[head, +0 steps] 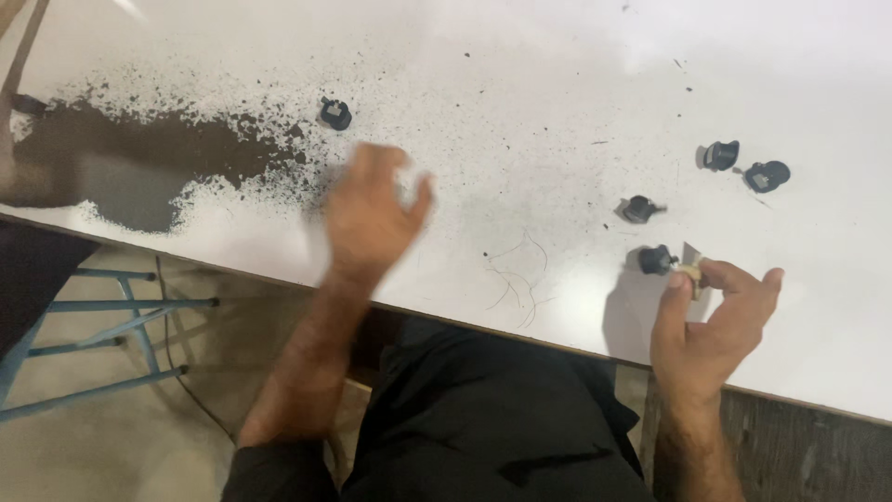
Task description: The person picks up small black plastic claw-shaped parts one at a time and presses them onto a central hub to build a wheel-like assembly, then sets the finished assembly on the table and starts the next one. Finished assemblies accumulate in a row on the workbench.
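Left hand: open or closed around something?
Open. The left hand is motion-blurred above the white table, fingers spread, nothing visible in it.

This is looking like a small workshop or assembly bench rather than a home. A plain white worktable (pixel 520 84) is carrying a wide smear of dark powdery grime (pixel 121 163), with specks scattering out across the surface. Several small black plastic parts (pixel 734 165) are lying loose on it, unsorted. Beneath the edge, a bare concrete-like floor (pixel 93 446) is showing, and a blue metal frame (pixel 111 325) is standing on it.
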{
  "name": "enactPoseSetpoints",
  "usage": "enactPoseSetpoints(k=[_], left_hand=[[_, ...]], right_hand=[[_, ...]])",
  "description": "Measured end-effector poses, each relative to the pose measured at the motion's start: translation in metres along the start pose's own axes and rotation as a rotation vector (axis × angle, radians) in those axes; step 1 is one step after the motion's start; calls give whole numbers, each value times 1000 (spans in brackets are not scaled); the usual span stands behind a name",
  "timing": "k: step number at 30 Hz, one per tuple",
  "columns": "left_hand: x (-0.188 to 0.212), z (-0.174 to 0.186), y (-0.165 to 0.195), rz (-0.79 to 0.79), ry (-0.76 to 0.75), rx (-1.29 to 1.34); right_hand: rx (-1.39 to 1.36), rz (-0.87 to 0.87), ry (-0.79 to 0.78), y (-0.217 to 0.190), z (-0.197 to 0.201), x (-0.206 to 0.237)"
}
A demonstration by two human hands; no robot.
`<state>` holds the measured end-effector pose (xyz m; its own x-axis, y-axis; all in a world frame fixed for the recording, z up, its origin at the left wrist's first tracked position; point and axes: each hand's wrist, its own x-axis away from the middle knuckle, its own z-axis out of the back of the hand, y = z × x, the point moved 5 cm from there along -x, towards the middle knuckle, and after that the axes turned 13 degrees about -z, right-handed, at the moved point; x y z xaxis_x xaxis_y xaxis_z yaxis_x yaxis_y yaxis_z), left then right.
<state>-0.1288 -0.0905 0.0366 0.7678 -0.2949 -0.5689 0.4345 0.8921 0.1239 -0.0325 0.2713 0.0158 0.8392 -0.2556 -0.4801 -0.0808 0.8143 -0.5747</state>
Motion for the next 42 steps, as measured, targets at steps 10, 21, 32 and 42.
enactPoseSetpoints(k=[10, 21, 32, 42], left_hand=[[-52, -28, -85, 449, -425, 315], [19, -23, 131, -205, -235, 624], [36, -1, 161, -470, -45, 477], [14, -20, 151, -315, -131, 671]], right_hand=[[-80, 52, -271, -39, -17, 16], [73, 125, -419, -66, -34, 17], [71, 39, -438, -59, -41, 16], [80, 36, -442, -61, -45, 7]])
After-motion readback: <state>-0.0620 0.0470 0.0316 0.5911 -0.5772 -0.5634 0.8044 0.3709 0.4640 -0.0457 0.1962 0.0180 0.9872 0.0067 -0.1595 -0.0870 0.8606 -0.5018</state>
